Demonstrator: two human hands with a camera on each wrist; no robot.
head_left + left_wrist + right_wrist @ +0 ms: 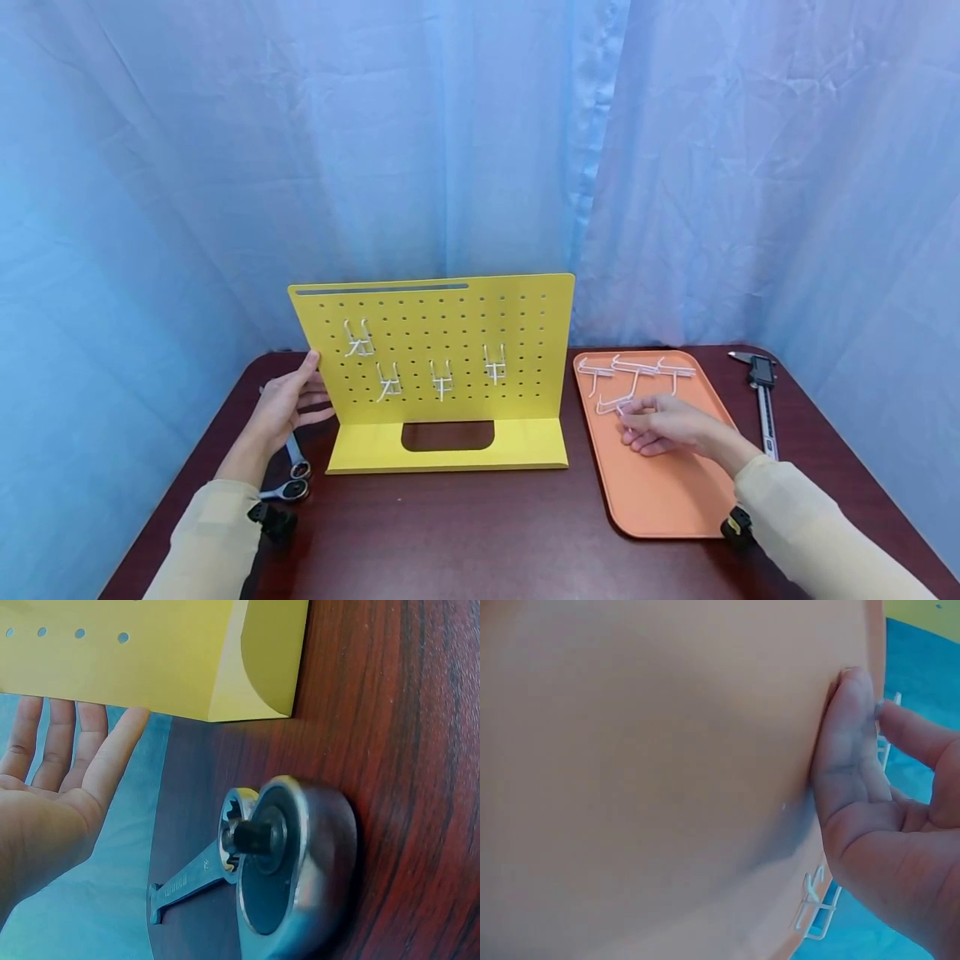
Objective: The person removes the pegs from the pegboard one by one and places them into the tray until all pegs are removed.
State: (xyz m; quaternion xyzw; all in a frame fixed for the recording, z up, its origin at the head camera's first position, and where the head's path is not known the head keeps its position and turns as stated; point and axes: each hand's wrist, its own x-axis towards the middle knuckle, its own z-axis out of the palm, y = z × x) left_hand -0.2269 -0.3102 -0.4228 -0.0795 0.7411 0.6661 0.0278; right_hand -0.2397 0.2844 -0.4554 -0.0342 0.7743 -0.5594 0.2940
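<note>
We've got the right hand (663, 425) over the orange tray (660, 500), thumb and fingertips pinched on one white wire hook (606, 406) near the tray's left side; its far end sticks out left past the fingers. Three spare hooks (633, 367) lie in a row at the tray's back end, just behind the held one. Left hand (281, 408) is at the left edge of the yellow pegboard (450, 410), fingers straight and apart, thumb touching the edge, nothing clamped (in the left wrist view we see the other fingers run behind the panel). Board stands on its base left of the tray, front lip toward us, and carries four mounted hooks: upper-left hook (361, 345), two lower ones to its right, and a right-hand hook (494, 367) a bit higher than those two. Beside the base on the left, below the left hand, we have a ratchet (322, 855) and a wrench (191, 879), heads close together; we can't tell if they touch. Digital caliper (763, 375) lies right of the tray on the dark red table (450, 533).
</note>
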